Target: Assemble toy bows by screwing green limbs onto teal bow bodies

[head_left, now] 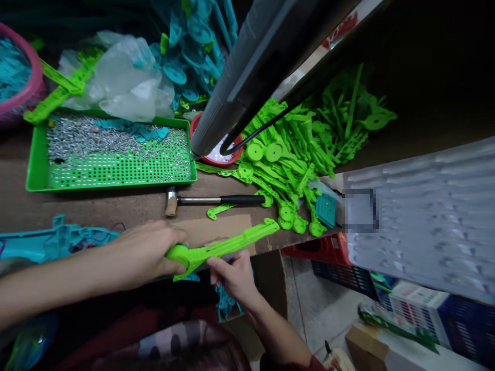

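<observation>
My left hand is closed round the round end of a long green plastic part, thumb on its disc. My right hand pinches the same part from below near its middle, with teal plastic pieces hanging under it. The part lies slantwise over a cardboard sheet at the bench's front edge. A hammer with a black grip rests just beyond it.
A green perforated tray holds several small metal pins. A heap of green plastic parts fills the right of the bench; teal parts and a plastic bag lie behind. A grey lamp arm hangs overhead. Crates stand on the floor.
</observation>
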A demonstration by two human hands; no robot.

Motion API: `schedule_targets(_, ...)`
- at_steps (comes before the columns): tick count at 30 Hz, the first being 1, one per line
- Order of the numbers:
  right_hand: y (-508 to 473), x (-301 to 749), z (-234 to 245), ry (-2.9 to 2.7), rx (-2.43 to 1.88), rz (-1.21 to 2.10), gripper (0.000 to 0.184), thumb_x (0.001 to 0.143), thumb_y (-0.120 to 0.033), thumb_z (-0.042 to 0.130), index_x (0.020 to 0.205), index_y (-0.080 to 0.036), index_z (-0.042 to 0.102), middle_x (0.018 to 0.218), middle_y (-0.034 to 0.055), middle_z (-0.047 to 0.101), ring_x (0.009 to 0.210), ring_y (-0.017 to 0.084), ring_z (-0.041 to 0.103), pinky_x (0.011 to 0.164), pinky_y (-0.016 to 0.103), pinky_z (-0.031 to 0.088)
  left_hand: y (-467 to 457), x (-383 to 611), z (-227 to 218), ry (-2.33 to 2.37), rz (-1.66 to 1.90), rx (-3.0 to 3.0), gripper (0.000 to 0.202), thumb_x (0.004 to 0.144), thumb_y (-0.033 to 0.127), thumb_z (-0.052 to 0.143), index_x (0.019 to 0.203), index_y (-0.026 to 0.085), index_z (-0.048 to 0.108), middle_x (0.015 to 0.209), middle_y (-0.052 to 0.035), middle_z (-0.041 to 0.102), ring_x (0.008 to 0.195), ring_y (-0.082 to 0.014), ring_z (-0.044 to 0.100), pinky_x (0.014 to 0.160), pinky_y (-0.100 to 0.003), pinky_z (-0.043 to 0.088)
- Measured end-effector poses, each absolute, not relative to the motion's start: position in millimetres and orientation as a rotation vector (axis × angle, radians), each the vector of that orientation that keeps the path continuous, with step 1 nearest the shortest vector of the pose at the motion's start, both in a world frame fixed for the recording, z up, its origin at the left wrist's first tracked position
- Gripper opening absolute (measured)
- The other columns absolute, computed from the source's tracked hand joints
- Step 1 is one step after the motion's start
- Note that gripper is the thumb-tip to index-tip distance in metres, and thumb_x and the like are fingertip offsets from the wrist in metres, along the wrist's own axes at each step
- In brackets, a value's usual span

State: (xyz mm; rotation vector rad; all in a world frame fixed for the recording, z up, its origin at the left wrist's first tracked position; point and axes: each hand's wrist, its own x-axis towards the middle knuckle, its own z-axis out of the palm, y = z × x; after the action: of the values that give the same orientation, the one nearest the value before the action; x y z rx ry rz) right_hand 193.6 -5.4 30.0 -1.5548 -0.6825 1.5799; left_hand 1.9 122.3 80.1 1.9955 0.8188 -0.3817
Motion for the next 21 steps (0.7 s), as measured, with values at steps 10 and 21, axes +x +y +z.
schedule_targets(10, 15.7, 226.6, 52.0, -0.657, -1.617, 0.812, 0.039, 0.074, -0.036, 0.076, 0.108, -0.019, 0.063, 0.068, -0.0038, 0.061, 0.046, 0.008, 0.052, 0.038, 0.017, 0.041, 129.9, -0.8, 69.6, 0.769, -0.313, 2.004, 0.031, 0.078, 0.041, 0.065, 0.105, 0.026, 0.07, 0.097, -0.0065, 0.07, 0.092, -0.0279, 0.065, 0.075, -0.034, 0.046)
schedule_targets(21, 186.7, 187.6, 128.4, -1.638, -0.912, 1.159, 0.042, 0.077, -0.045, 0.071, 0.111, -0.022, 0.061, 0.105, 0.004, 0.07, 0.099, 0.02, 0.066, 0.088, 0.039, 0.055, 107.6, -24.5, 84.3, 0.648, -0.002, 2.516, 0.045, 0.076, 0.033, 0.076, 0.118, 0.02, 0.062, 0.13, -0.0136, 0.058, 0.115, -0.0325, 0.056, 0.093, -0.044, 0.048)
